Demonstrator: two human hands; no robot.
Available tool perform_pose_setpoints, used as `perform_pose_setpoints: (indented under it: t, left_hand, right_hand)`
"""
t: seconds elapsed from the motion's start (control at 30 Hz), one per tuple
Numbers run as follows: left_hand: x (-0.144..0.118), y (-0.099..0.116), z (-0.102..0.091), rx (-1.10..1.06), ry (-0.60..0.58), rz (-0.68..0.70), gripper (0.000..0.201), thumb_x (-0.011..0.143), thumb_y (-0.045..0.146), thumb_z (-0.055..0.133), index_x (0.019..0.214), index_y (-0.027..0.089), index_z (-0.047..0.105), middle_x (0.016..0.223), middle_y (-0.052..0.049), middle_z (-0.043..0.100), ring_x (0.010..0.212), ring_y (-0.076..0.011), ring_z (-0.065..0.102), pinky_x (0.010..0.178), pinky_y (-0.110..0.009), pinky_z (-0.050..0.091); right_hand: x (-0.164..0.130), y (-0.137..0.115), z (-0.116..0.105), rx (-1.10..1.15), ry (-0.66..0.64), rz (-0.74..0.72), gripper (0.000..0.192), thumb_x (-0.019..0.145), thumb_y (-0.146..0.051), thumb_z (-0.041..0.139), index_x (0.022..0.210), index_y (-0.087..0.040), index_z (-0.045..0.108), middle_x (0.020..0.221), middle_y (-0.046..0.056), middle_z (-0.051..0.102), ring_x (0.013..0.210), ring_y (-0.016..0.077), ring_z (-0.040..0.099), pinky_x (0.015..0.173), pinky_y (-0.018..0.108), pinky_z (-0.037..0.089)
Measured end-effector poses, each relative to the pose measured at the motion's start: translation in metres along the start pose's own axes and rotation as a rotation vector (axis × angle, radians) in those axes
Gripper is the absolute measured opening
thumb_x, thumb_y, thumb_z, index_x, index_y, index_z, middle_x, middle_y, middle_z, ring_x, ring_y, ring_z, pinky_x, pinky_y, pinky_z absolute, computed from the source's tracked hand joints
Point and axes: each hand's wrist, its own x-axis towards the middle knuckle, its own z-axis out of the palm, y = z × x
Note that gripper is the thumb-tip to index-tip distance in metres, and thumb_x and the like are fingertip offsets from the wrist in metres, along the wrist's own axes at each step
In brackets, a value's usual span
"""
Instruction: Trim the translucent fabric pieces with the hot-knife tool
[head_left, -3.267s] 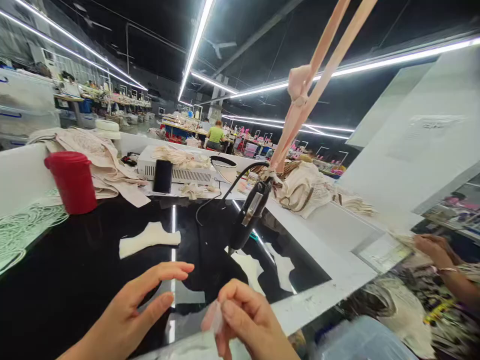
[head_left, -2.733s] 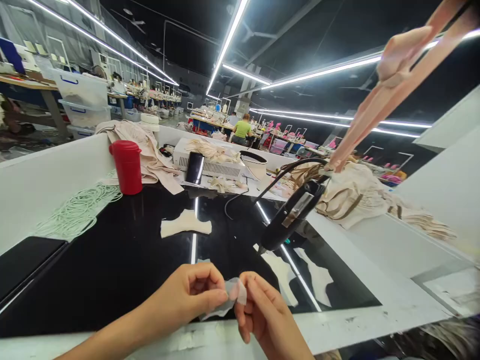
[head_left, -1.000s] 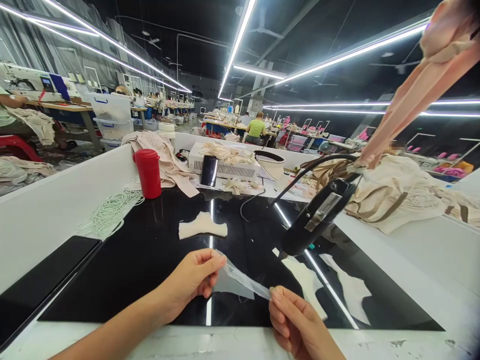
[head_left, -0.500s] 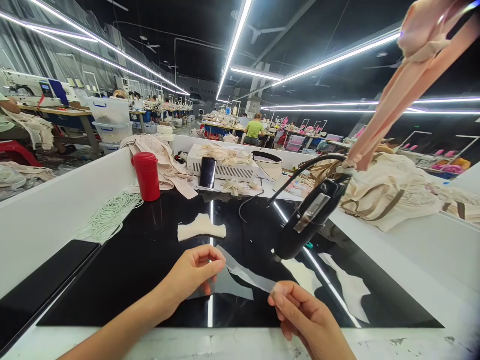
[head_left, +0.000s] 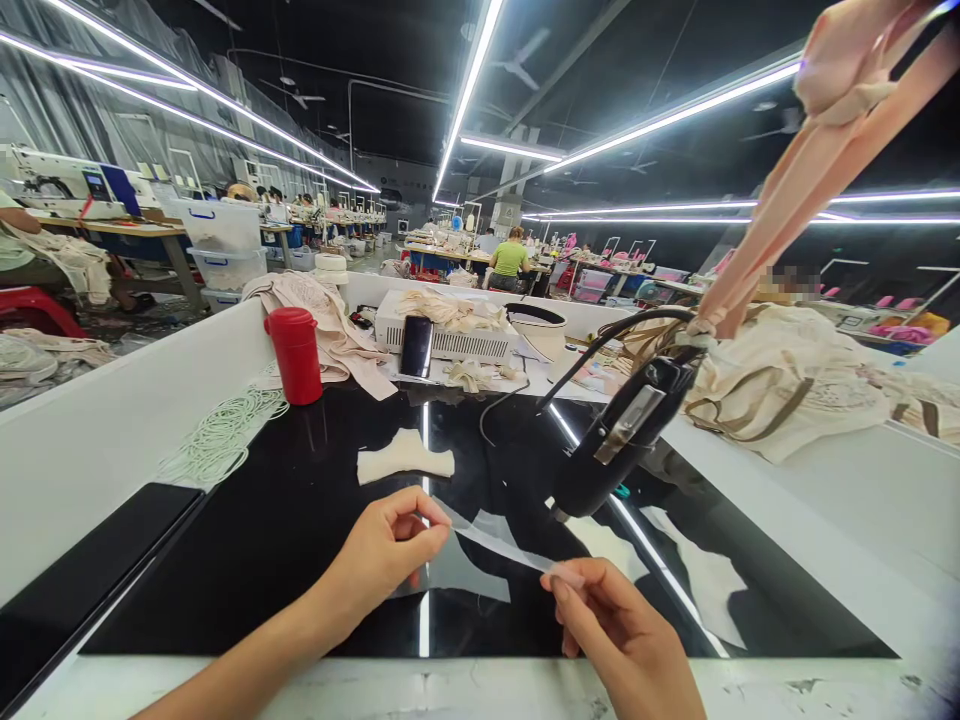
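A thin, see-through white strip [head_left: 504, 547] is stretched between my two hands above the glossy black board [head_left: 300, 560]. My left hand [head_left: 397, 540] pinches its far left end between thumb and fingers. The near right end is pinched by my right hand [head_left: 611, 610]. Under the strip lies a sheer grey-white cut piece [head_left: 476, 575], partly hidden by my left hand. A cream shaped fabric piece [head_left: 405, 457] rests beyond my left hand. Right of centre hangs a black handheld tool [head_left: 619, 440], its tip over another cream piece [head_left: 611, 545].
A pink cloth tie [head_left: 787, 200] holds the tool up, and its black cable curves behind. One more pale piece [head_left: 697, 575] lies at right. A red cup [head_left: 294, 355], green cord [head_left: 217, 430] and a white box [head_left: 457, 335] stand around the board. Low white walls [head_left: 135, 390] edge the table.
The strip has turned and now looks narrower and tauter, with a short end showing past my right fingers. My right hand has shifted slightly; my left hand stays nearly in place.
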Motion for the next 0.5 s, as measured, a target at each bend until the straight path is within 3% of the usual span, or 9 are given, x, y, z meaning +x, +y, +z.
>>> perform_pose_setpoints:
  t: [0.23,0.5]
  left_hand:
    - [-0.001,-0.0025,-0.0003,0.005,0.021,0.013,0.021,0.082,0.037,0.072,0.081,0.018,0.063,0.064,0.005,0.052,0.054,-0.0097,0.048,0.051,-0.022,0.042]
    - [-0.0004,-0.0043,-0.001,-0.06,0.031,-0.008,0.025,0.079,0.041,0.076,0.08,0.018,0.065,0.064,0.004,0.055,0.052,-0.0093,0.05,0.051,-0.022,0.042]
  right_hand:
    - [-0.0041,0.0016,0.0056,0.028,0.084,-0.066,0.048,0.074,-0.071,0.077,0.082,-0.024,0.072,0.067,0.001,0.061,0.057,0.0163,0.055,0.053,0.028,0.053]
    - [-0.0086,0.0066,0.0081,0.104,0.137,-0.086,0.045,0.071,-0.065,0.084,0.085,-0.024,0.074,0.09,0.006,0.073,0.053,0.0142,0.058,0.051,0.03,0.055]
